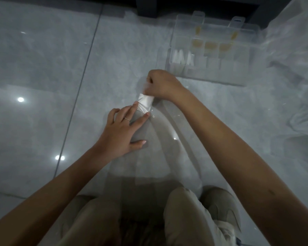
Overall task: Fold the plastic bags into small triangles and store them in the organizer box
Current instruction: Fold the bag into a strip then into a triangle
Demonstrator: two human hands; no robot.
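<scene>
Plastic bag (145, 103): located on the glossy tiled floor (43, 68) directly ahead of the squatting person, flattened into a long strip that runs from the knees out to a folded end.

Risk, in my judgement: the film is thin and slick, and so is the tile. If the pressing hand eases, the strip could slide or spring back and the fold would loosen. Air trapped in the strip could also puff the layers and throw the next fold off line, giving a lopsided triangle that will not sit in a compartment.

Appearance: the strip is nearly clear, and the floor shows through it. The folded end is denser, white and creased. I cannot count its layers.

Left hand (122, 132): flat, with fingers straight and spread, pressing the strip to the floor just short of the fold.

Right hand (163, 85): fingers curled, gripping the far side of the folded end. The fingertips are blurred.

Organizer box (203, 79): clear, lying open on the floor just beyond the right hand. White folded triangles (182, 58) stand in its left compartments and yellowish pieces (210, 46) in the middle ones.

Loose bags (292, 47): heaped to the right of the box.
</scene>
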